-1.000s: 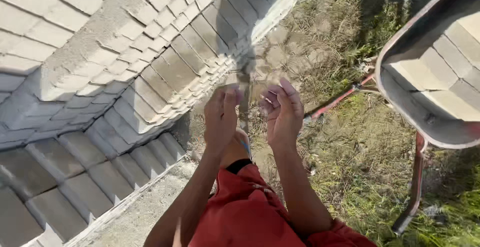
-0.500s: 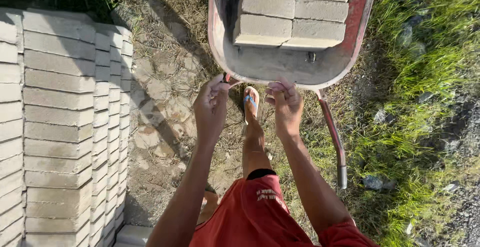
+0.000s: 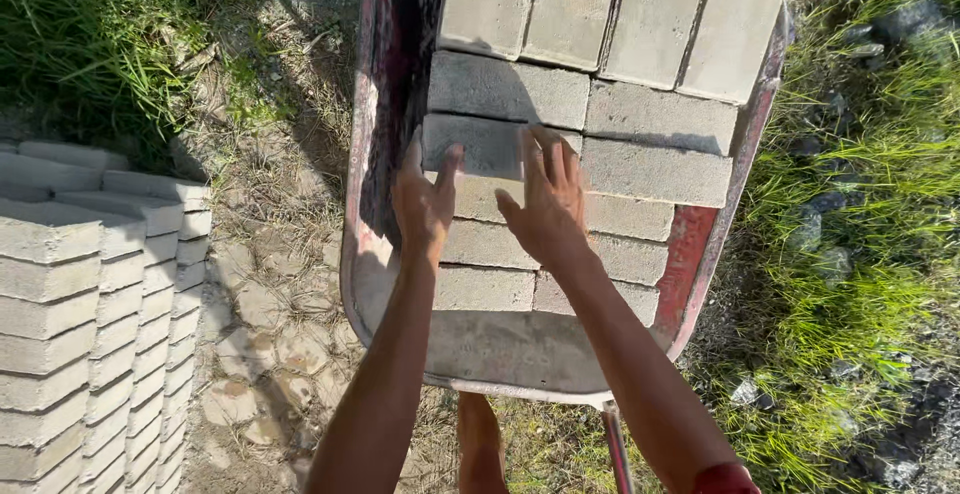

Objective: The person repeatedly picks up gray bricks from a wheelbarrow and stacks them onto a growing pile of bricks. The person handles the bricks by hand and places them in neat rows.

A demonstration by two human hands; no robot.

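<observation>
Paving blocks (image 3: 600, 104), grey and rectangular, are lying stacked in rows inside a red wheelbarrow (image 3: 710, 254) standing on rough ground. Seen from the head camera, a person is leaning over its near rim with both hands spread open on one block (image 3: 485, 149) in the upper layer: left hand (image 3: 425, 204) flat at its near-left corner, right hand (image 3: 548, 204) splayed across its top, neither closing on anything yet. Judging by this, the lift is just beginning; fingers need to hook the block's edges before raising it. More blocks (image 3: 90, 294) are sitting piled at left, among grass (image 3: 860, 244)
</observation>
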